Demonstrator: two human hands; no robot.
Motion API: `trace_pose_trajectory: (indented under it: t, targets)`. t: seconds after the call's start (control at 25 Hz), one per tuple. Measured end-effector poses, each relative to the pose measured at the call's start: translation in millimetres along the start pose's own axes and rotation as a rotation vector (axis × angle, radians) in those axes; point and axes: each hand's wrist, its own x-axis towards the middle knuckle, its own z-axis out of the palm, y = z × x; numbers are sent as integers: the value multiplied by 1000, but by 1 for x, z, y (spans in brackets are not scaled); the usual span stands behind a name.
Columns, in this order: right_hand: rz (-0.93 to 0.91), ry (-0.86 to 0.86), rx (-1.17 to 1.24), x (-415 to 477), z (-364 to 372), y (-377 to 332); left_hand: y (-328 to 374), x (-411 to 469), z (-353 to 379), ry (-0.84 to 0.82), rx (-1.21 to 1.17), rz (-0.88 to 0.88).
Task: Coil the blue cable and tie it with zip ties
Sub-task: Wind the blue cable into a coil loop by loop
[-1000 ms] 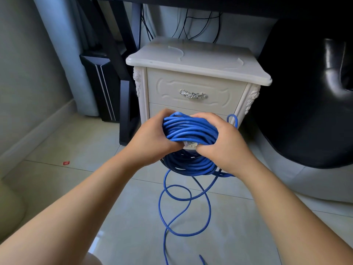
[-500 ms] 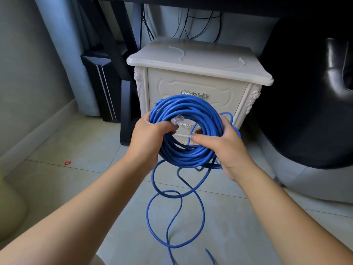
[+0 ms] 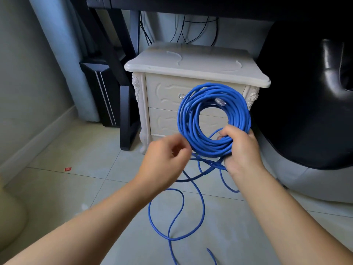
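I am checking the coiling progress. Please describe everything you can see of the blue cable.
The blue cable is thin, round and smooth, wound into an upright ring of many turns before the white nightstand. A clear plug lies on the upper turns. The right hand grips the lower right. Loose loops trail onto the tiled floor. No tie is visible.

I see a white nightstand standing on the pale tiled floor. A black chair is at its right side. Black wires hang behind it. A tiny red scrap lies on the floor, well apart, near the left wall.
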Motion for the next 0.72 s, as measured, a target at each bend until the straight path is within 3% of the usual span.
trace_pose_trajectory:
  t: [0.12,0.2,0.36,0.44,0.56,0.72]
  targets:
    - [62,23,88,2,0,0,-10,5,13,-384,296,-167]
    - [72,16,113,0,2,1,-18,7,23,-477,111,-287]
    - [18,20,142,-3,-1,-2,-14,10,30,-244,-591,-407]
    - [2,70,143,0,-6,-2,-14,16,24,-154,-830,-440]
    - [12,126,61,4,-15,3,-10,19,20,-98,-889,-399]
    - [8,82,-243,2,-14,16,-2,22,12,-53,-832,-273]
